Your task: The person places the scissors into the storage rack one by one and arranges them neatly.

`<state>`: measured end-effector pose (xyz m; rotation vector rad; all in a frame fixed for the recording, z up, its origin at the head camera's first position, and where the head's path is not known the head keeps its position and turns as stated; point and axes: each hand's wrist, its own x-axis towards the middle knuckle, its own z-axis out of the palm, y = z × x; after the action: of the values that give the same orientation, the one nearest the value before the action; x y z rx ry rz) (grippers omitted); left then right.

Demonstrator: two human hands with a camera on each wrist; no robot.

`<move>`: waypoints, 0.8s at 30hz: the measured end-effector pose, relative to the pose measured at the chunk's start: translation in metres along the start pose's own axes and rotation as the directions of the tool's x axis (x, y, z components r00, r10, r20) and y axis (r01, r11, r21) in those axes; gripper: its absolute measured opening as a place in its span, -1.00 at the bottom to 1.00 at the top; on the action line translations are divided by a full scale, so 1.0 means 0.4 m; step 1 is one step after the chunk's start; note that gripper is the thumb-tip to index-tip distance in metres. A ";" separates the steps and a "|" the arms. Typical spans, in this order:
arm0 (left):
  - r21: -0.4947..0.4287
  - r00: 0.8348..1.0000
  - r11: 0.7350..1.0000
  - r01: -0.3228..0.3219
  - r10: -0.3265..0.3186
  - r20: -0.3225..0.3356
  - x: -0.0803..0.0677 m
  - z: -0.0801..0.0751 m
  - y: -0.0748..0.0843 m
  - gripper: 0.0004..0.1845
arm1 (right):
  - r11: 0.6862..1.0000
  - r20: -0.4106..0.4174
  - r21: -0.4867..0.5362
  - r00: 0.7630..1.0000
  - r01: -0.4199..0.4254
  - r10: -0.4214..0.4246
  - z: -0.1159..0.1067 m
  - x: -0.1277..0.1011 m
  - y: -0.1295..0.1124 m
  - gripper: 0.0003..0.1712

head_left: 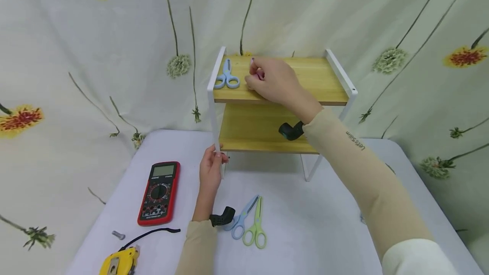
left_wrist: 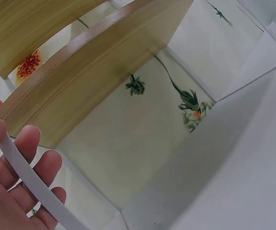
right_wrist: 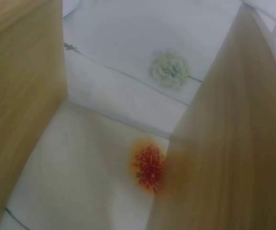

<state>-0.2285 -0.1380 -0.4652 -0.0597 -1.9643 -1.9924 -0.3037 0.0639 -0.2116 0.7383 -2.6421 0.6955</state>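
A two-tier wooden shelf with a white metal frame (head_left: 345,80) stands at the back of the table. My right hand (head_left: 255,78) rests on the top board with its fingers curled round a small pink thing (head_left: 259,74) that is mostly hidden. Blue scissors (head_left: 227,76) lie on the same board, just left of that hand. My left hand (head_left: 214,156) grips the shelf's front left leg (head_left: 212,113) near its foot. In the left wrist view the fingers (left_wrist: 30,163) wrap the white bar (left_wrist: 37,187). The right wrist view shows only the wooden boards (right_wrist: 234,143) and cloth.
On the white table (head_left: 324,224) lie a red multimeter (head_left: 159,192), blue scissors (head_left: 241,220) and green scissors (head_left: 257,226) side by side, a yellow tape measure (head_left: 119,262), a small bolt (head_left: 118,235) and a black lead (head_left: 153,233). Floral cloth (head_left: 95,54) hangs behind.
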 end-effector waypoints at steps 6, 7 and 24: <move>-0.010 0.999 0.999 -0.045 0.046 0.026 0.011 0.002 0.008 -0.67 | 0.999 -0.003 -0.036 1.000 0.016 -0.017 -0.011 -0.009 0.001 -0.67; -0.010 0.999 0.999 -0.042 0.042 0.026 0.011 0.002 0.007 -0.67 | 0.999 0.000 -0.031 1.000 0.017 -0.017 -0.011 -0.010 0.001 -0.68; 0.001 1.000 1.000 -0.014 0.014 -0.006 -0.006 0.001 0.012 -0.68 | 0.997 0.032 -0.002 0.997 0.077 -0.077 -0.006 -0.011 -0.001 -0.69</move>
<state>-0.2249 -0.1371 -0.4613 -0.0664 -1.9553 -1.9811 -0.2993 0.0667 -0.2113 0.8520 -2.6269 0.6635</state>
